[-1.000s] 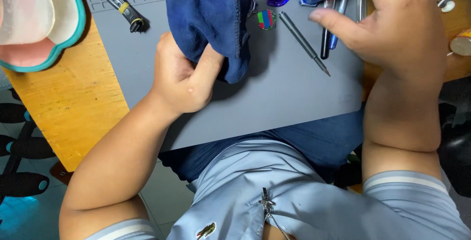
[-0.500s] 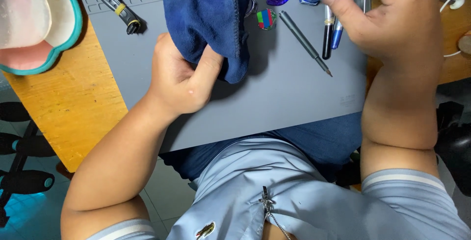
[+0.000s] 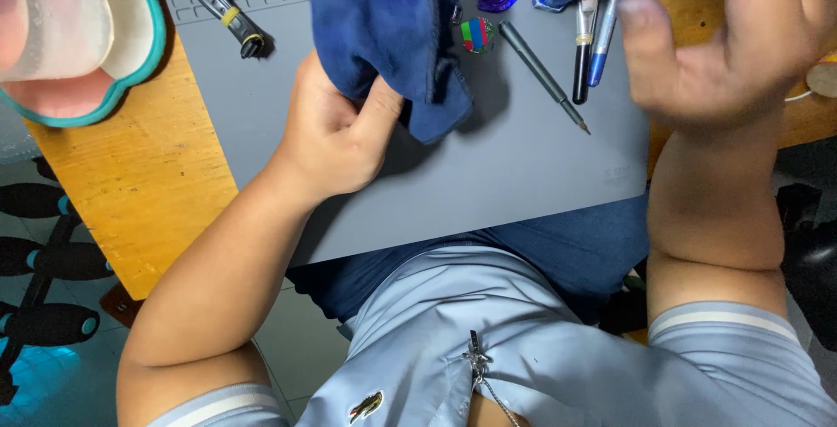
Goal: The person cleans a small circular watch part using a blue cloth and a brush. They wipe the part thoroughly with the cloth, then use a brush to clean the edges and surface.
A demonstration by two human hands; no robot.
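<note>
Over the grey work mat (image 3: 523,174), left hand (image 3: 336,135) pinches the blue cloth (image 3: 392,26) closed between thumb and fingers, right hand (image 3: 724,43) blurred, loosely curled, apparently empty; wiping looks barely begun, pens (image 3: 593,43) untouched.

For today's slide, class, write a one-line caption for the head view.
Left hand grips a dark blue cloth over a grey work mat; blurred right hand hovers near pens.

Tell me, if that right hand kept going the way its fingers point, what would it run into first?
The right hand is blurred, fingers aimed left across the grey mat. Probably it would first meet the blue pen and black pen lying there, though its height above them is unclear.
</note>
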